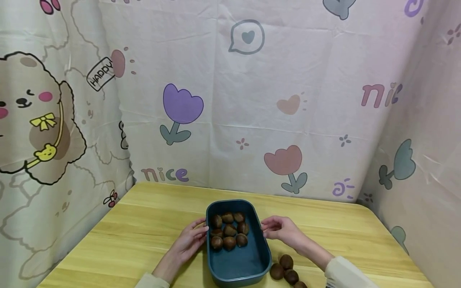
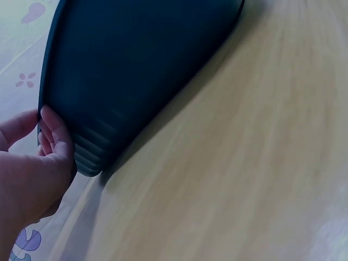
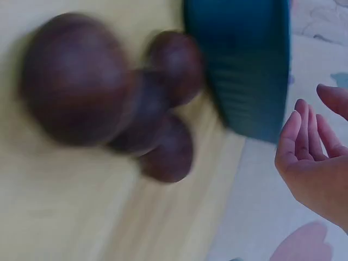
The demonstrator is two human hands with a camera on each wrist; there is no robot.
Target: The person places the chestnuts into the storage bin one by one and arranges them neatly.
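A deep teal rectangular plastic box (image 1: 239,262) stands on the table, its long sides running front to back. Several brown chestnuts (image 1: 229,230) lie in neat rows in its far half, and its near half shows bare floor. My left hand (image 1: 189,241) is at the box's left side; in the left wrist view its thumb and fingers pinch the rim of the wall (image 2: 125,60). On the opposite side, my right hand (image 1: 284,232) is beside the right rim, fingers loosely bent and thumb apart from them in the right wrist view, with nothing between them.
Several loose chestnuts (image 1: 286,262) sit in a cluster on the wooden table (image 1: 144,224), right of the box's near corner and below my right forearm. Printed cloth (image 1: 237,100) hangs behind the table and along both sides.
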